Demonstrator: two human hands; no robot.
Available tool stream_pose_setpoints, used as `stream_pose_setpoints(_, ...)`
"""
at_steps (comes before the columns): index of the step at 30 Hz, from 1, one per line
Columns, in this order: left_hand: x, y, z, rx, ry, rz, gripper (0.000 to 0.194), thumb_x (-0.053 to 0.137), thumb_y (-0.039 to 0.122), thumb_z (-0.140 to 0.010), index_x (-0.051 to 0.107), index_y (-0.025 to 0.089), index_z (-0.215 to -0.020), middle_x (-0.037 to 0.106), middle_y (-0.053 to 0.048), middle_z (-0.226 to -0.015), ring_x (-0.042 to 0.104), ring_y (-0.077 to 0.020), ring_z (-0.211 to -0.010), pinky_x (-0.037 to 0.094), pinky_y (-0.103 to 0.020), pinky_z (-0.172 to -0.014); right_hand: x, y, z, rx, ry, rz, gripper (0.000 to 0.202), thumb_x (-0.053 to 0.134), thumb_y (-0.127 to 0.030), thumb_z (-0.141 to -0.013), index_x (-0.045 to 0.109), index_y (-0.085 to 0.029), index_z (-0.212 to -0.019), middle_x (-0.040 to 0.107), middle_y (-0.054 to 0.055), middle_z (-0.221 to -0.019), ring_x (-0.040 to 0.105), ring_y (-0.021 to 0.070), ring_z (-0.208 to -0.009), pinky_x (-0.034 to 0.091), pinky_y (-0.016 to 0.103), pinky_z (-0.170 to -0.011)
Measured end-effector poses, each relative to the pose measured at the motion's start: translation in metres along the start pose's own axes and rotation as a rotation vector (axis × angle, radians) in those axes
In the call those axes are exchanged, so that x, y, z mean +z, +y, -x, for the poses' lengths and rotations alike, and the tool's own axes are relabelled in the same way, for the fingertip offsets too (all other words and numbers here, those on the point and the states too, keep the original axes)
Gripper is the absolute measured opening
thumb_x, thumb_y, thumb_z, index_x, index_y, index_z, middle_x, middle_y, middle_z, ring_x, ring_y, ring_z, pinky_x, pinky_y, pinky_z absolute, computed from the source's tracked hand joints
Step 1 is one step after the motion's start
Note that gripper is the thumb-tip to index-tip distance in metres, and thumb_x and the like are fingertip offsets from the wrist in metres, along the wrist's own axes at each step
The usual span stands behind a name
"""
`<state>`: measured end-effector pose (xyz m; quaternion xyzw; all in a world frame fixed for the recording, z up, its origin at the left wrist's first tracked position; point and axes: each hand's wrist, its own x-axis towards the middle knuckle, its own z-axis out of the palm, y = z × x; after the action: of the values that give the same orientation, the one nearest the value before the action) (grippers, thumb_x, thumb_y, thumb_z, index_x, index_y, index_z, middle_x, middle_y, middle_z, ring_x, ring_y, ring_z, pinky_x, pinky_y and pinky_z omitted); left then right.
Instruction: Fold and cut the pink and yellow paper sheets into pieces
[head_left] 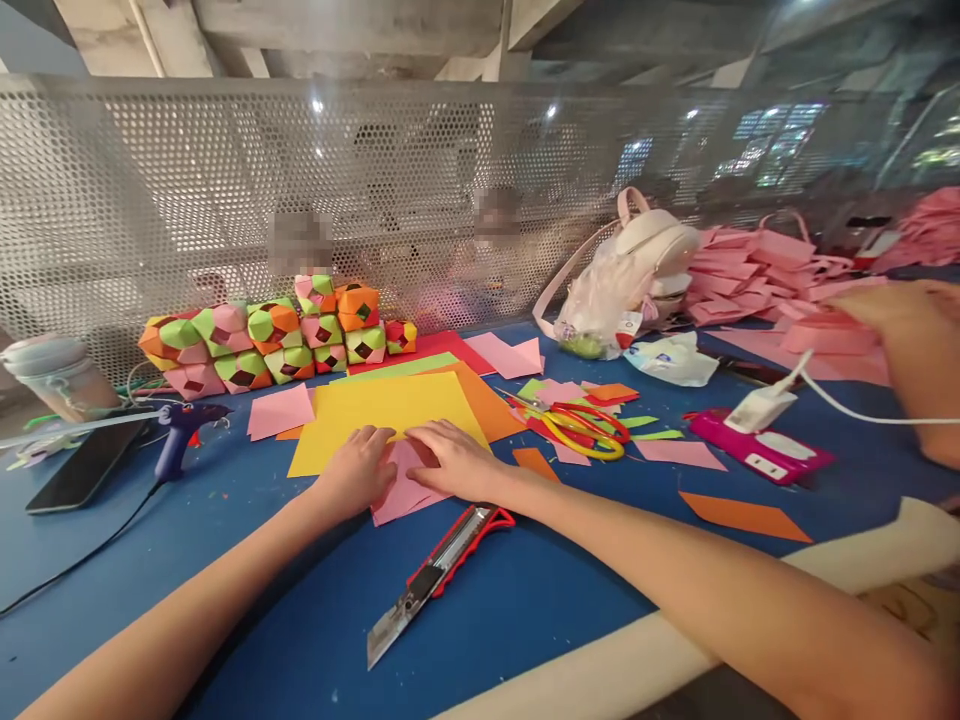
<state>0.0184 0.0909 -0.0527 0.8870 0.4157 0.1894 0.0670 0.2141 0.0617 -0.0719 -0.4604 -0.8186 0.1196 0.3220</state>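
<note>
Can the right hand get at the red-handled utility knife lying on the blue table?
Probably yes: the red-handled utility knife lies just below the right hand, blade out, nothing between them, though that hand presses pink paper.

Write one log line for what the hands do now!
left hand: on pink paper | right hand: on pink paper | near: knife, yellow sheet

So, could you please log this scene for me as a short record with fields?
Surface: blue table
Left hand: flat on the pink folded paper piece
Right hand: pressing the same paper
Under the paper: yellow paper sheet
Nearest tool: red utility knife, blade out, untouched
Also present: red-and-yellow scissors, purple glue gun, stacked multicoloured paper cubes
Other person: an arm at right edge
</note>
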Motion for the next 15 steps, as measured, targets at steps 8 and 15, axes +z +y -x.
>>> stream_pose_setpoints(8,0.0,-0.003,-0.004,-0.09,0.099,0.228,0.035,0.052,0.017,-0.069,0.065,0.02,-0.102,0.065,-0.003,-0.078,0.062,-0.0202,-0.072,0.05,-0.031,-0.066,0.005,0.003,-0.003,0.149,0.114,-0.348,0.057,0.06,-0.008,-0.07,0.051,-0.021,-0.126,0.052,0.011,-0.126,0.061,0.018,-0.097,0.051,0.037,-0.087)
stream_pose_setpoints(15,-0.01,0.008,-0.005,-0.138,0.212,0.473,0.027,0.053,0.025,-0.078,0.063,0.021,-0.103,0.062,0.0,-0.074,0.059,-0.0152,-0.067,0.046,-0.026,-0.062,-0.004,0.004,-0.012,0.372,0.087,-0.738,0.036,0.069,-0.025,-0.069,0.062,-0.014,-0.102,0.068,0.007,-0.088,0.064,0.0163,-0.073,0.053,0.031,-0.065)
